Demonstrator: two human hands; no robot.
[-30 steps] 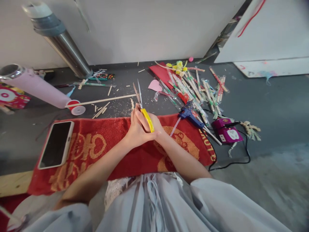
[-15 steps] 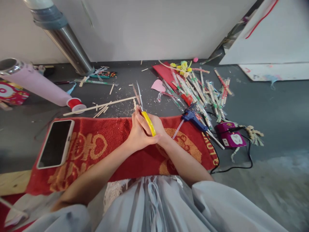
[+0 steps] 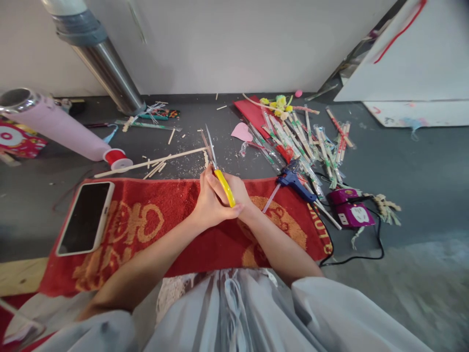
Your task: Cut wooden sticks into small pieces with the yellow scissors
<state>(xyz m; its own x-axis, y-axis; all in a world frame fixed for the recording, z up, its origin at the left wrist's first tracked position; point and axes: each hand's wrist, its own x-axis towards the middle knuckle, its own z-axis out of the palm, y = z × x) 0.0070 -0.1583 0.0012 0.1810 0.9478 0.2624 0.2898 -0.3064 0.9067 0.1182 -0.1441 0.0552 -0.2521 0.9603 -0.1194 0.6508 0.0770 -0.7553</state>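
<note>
My left hand and my right hand are clasped together above the red towel. Both are closed around a pair of scissors with a yellow handle, whose blades point away from me, slightly apart. The left thumb lies across the lower end of the handle. Part of the grip and the other handle loop are hidden by the fingers. A thin wooden stick reaches from the left to the blades. Close to the left fingertips is a small cream-coloured bumpy piece, too small to make out.
Short cut sticks and crumbs lie beyond the towel. A phone rests on its left side. A pink tumbler and red spool lie at left. To the right are wrapped sticks, a blue glue gun and a purple box.
The view has shifted very slightly. Both hands, the scissors and the stick keep the same positions relative to each other.
</note>
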